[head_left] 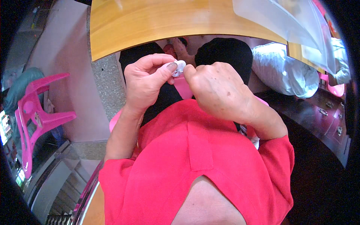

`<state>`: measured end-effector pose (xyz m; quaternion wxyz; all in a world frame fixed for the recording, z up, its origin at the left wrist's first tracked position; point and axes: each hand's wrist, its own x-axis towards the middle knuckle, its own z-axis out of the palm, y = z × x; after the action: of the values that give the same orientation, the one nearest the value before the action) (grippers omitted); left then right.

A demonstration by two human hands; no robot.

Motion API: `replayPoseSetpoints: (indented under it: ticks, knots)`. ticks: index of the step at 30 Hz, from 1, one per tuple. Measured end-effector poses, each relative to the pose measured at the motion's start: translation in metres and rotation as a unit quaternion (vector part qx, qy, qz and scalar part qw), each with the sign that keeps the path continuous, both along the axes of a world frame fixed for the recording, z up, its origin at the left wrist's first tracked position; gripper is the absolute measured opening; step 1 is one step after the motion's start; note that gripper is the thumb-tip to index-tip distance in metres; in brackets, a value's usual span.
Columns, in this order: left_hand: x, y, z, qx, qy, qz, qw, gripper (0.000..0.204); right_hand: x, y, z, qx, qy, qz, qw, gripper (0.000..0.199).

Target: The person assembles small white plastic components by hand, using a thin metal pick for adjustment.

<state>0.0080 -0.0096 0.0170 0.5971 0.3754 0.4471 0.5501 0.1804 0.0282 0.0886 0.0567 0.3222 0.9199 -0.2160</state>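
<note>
Between the thumb and forefinger of my left hand (148, 80) sits a small round piece (181, 65), white and partly clear or shiny. Its exact kind is too small to make out. Close against its right side is my right hand (221, 90), back upward, fingers curled and closed. Thumb and forefinger of that hand meet near the small piece; whatever they pinch is hidden. Both hands are held above my lap, just short of the table's near edge.
A wooden table (161, 22) spans the far side, with a translucent plastic sheet (277, 18) over its right part. A pink plastic stool (47, 112) lies or stands at the left. On the right are a white bulging sack (285, 71) and a dark surface (318, 112) bearing several small items.
</note>
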Motion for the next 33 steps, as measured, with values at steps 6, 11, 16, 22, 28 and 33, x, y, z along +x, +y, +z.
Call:
replayPoseSetpoints:
  ticks: [6, 11, 16, 22, 28, 33]
  knots:
    - [0.004, 0.000, -0.006, -0.047, -0.012, 0.035, 0.998, 0.007, -0.002, 0.004, -0.006, 0.057, -0.017, 0.064, 0.996, 0.013]
    - [0.007, 0.001, -0.007, -0.083, 0.056, 0.010, 0.995, 0.006, 0.004, 0.004, -0.013, 0.083, -0.001, 0.091, 0.992, 0.011]
    - [0.009, 0.015, 0.001, -0.078, -0.033, 0.011, 0.996, 0.010, 0.018, 0.013, -0.012, 0.020, 0.039, -0.011, 0.999, 0.017]
    - [-0.017, 0.056, 0.032, -0.080, -0.042, 0.082, 0.992, 0.013, 0.034, -0.003, -0.048, -0.061, 0.150, -0.127, 0.979, 0.010]
    - [-0.057, 0.229, 0.110, 0.122, -0.004, 0.074, 0.990, 0.027, 0.038, 0.003, -0.069, -0.131, 0.187, -0.141, 0.963, 0.010]
    - [-0.028, 0.261, 0.137, 0.073, 0.053, 0.129, 0.988, 0.030, 0.043, 0.011, -0.073, -0.154, 0.144, -0.159, 0.964, 0.015]
